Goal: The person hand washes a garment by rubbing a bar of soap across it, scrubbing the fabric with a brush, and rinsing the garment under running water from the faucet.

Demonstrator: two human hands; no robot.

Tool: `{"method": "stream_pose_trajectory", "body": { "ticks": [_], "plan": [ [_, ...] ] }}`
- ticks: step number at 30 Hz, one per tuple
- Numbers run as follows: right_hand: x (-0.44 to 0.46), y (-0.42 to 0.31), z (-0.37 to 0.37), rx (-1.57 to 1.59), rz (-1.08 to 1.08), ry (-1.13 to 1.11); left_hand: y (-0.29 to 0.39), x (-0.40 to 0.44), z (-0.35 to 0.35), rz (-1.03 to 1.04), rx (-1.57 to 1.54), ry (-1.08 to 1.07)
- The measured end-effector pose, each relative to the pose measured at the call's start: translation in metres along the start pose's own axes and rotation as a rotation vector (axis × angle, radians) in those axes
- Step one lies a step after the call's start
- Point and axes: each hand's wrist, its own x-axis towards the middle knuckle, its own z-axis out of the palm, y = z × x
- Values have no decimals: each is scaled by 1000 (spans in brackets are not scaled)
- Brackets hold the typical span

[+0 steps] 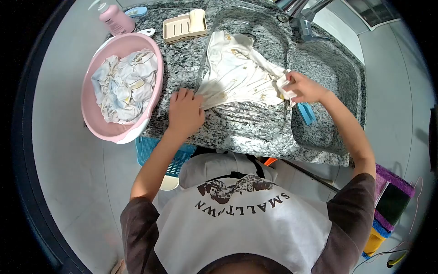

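A wet-looking white garment [242, 73] with small yellow-brown prints lies spread over the ribbed washboard slope of the stone sink [255, 130]. At its right end my right hand [306, 88] pinches a bunched edge of the cloth. My left hand [186, 112] rests at the garment's lower left corner, fingers curled, with the cloth's edge at the thumb side; the fingertips are partly hidden. Just below my right hand, a blue plastic piece [306, 113] sits at the edge of the right basin, its upper end covered.
To the left stands a pink basin [86, 98] holding crumpled light clothes [125, 86]. Behind are a pink pump bottle [116, 19], a blue brush [136, 12] and a beige soap dish [177, 29] with a soap bar [197, 20]. A faucet [306, 29] overhangs the back right.
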Motion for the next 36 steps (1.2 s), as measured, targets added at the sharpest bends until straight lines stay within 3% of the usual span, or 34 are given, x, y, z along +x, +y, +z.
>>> {"method": "stream_pose_trajectory", "body": {
  "ticks": [2, 4, 7, 9, 11, 14, 17, 22, 26, 31, 36],
  "plan": [
    [0, 11, 3, 225, 11, 222, 2, 3, -3, -29, 30, -74],
    [6, 0, -6, 329, 116, 241, 14, 14, 2, 129, -106, -17],
    [26, -13, -1, 723, 308, 538, 47, 42, 57, 268, -372, 127],
    [44, -26, 21, 490, 396, 582, 67, 58, 81, 287, -454, 133],
    [63, -53, 57, 239, 352, 734, 74, 68, 102, 323, -123, 7],
    [86, -61, 103, 182, 355, 806, 63, 66, 108, 427, -34, 11],
    [93, -36, 91, -158, 367, 782, 61, 68, 103, 442, -85, 40],
    [87, -50, 89, -62, 402, 636, 59, 57, 95, 481, -188, 93],
    [85, -65, 98, -177, 224, 682, 59, 37, 87, 537, -173, -15],
    [118, 26, 80, -391, 522, 697, 65, 32, 85, 485, -206, -37],
    [118, 48, 52, -124, 535, 561, 79, 28, 77, 333, -273, -43]
  ]
}}
